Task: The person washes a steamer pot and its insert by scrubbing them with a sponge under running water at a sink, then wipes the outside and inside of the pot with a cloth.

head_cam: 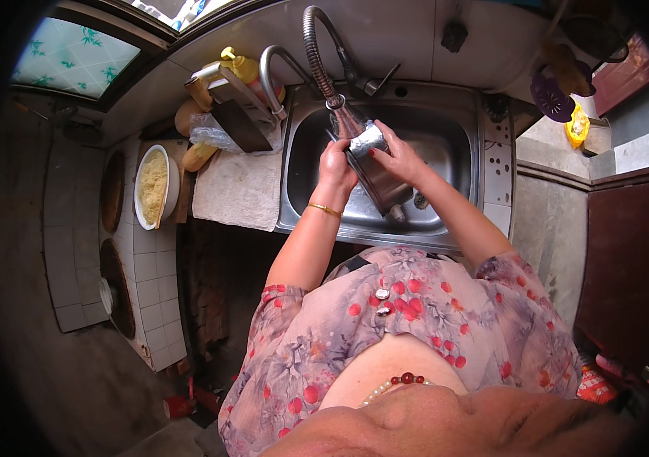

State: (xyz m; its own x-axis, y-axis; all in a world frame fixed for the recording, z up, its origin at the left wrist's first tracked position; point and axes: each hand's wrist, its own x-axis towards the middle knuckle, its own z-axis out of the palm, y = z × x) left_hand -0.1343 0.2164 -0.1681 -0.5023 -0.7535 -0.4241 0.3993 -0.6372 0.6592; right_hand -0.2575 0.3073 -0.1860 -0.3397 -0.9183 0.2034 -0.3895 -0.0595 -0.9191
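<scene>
Over the basin of a stainless steel sink (292, 200), both hands hold a dark rectangular metal object (384, 181); its exact kind is unclear. My left hand (337, 163) grips its left edge. On the other side, my right hand (401, 157) holds its upper part, with the thumb across it. Water (353, 123) runs from the flexible-neck faucet (314, 51) onto the object's upper end. Beneath its lower end there is a small whitish piece (397, 213). A dark scrap (420, 200) lies in the basin near my right forearm.
Left of the sink, a cloth (237, 191) covers the counter, below a knife rack with a dark cleaver blade (241, 127). A second curved tap (265, 68) and a yellow pump bottle (244, 65) stand behind. Farther left, a white bowl (172, 188) holds pale shredded food.
</scene>
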